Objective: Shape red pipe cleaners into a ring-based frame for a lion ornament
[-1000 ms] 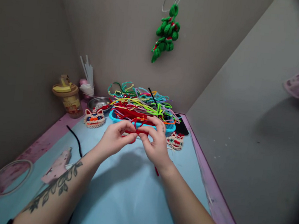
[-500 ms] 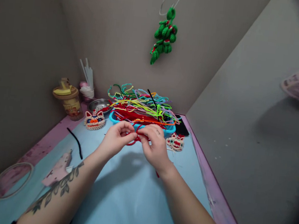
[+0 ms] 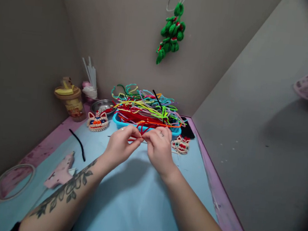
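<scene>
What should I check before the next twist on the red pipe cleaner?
1. Both hands on the red pipe cleaner: ok, left hand and right hand pinch it between fingertips.
2. Work held above the blue mat: ok.
3. Spare stems within reach: ok, blue tray sits just behind the hands.
4. Finished lion head apart from the right hand: ok, though close.
5. Shape of the bend so far: cannot tell, fingers hide it.
</scene>
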`<action>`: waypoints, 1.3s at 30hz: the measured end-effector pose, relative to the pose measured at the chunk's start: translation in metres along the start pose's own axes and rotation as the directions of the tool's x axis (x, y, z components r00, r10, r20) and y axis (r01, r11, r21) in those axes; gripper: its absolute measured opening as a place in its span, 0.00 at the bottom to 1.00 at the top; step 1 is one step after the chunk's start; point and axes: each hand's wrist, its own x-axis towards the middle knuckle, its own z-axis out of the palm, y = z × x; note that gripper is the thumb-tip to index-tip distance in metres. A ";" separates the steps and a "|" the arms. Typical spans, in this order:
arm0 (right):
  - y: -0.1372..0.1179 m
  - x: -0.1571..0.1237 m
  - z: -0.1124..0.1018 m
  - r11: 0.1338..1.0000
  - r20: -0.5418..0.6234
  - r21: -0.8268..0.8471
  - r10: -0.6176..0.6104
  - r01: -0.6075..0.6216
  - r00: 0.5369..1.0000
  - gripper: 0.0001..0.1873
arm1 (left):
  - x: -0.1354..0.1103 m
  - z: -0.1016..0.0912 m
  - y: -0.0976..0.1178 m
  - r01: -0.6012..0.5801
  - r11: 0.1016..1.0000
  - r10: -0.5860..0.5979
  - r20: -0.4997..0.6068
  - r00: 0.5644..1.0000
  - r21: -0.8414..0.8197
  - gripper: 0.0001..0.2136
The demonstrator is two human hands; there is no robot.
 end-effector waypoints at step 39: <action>0.004 -0.002 -0.004 0.967 0.020 -0.170 -0.191 0.192 0.981 0.08 | 0.010 -0.010 0.002 0.256 0.929 -0.180 0.275 0.944 -0.269 0.17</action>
